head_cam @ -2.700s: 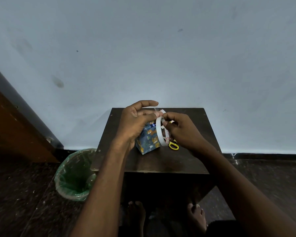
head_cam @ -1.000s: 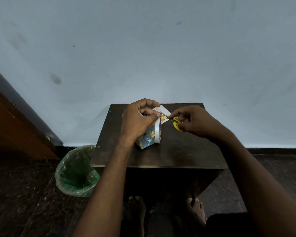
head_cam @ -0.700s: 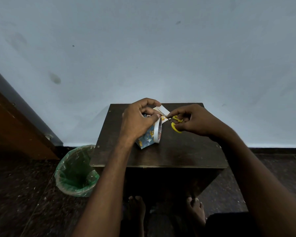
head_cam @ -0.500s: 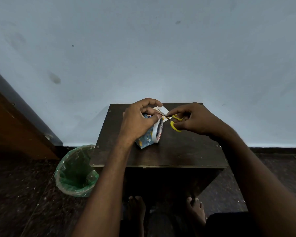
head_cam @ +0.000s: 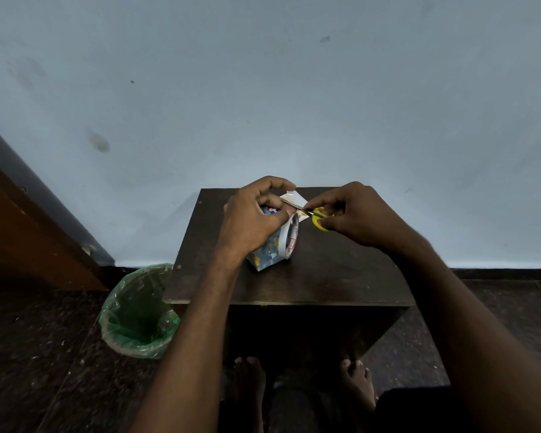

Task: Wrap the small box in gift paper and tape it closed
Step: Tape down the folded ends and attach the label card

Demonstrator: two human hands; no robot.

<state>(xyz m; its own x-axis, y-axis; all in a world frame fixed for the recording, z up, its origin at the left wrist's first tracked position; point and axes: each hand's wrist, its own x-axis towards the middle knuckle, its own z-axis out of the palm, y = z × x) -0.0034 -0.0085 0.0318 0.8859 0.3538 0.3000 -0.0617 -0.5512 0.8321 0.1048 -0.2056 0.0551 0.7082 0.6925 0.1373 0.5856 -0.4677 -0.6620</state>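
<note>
Left hand gripping wrapped box on counter, tape roll alongside; right hand pinching yellow scissors; green-lined bin beside.

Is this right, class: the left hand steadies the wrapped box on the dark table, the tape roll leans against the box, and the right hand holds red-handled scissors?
Not quite. In the head view the scissors in the right hand have yellow handles, not red. The rest stands: the left hand steadies the wrapped box on the dark table, with the tape roll against it.
</note>
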